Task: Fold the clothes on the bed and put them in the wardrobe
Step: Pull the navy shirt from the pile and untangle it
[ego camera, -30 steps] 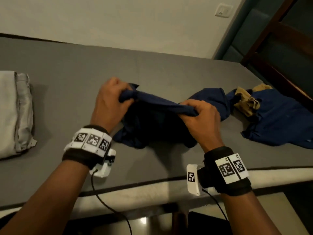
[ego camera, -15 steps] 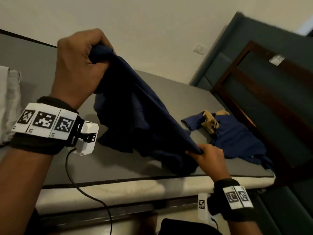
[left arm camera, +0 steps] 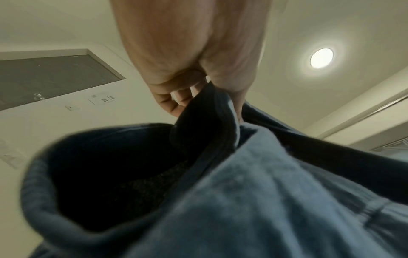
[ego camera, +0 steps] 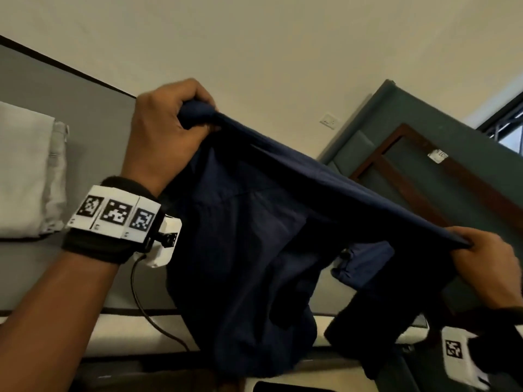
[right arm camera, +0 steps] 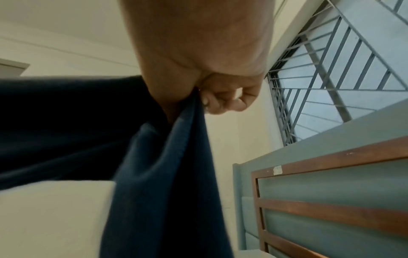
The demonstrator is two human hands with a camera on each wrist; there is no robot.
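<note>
Head view: navy garment (ego camera: 254, 250) lifted clear of the bed (ego camera: 85, 137), stretched by its top edge between two hands and hanging slack below, lower folds dangling past the mattress edge. Left hand (ego camera: 167, 134) raised high, fingers curled tight round one bunched corner; left wrist view confirms cloth (left arm camera: 220, 183) clamped between thumb and fingers. Right hand (ego camera: 486, 261) lower and out to the right, pinching the opposite end of the same edge; right wrist view shows fabric (right arm camera: 167, 165) caught between thumb and curled fingers.

Compared with a second ago: then bunched low over the mattress between hands close together; half a second ago partly raised, right hand still down near the bed edge; now hands spread well apart and edge pulled taut. Probably shaken open for folding, so folding of this piece only beginning.

Further out: folded pale grey clothes (ego camera: 31, 171) lying at the bed's left side. Behind the garment, a glimpse of another blue garment (ego camera: 365, 264) on the bed, unfolded. Green and wood headboard (ego camera: 441, 176) at right. Wardrobe not seen.
</note>
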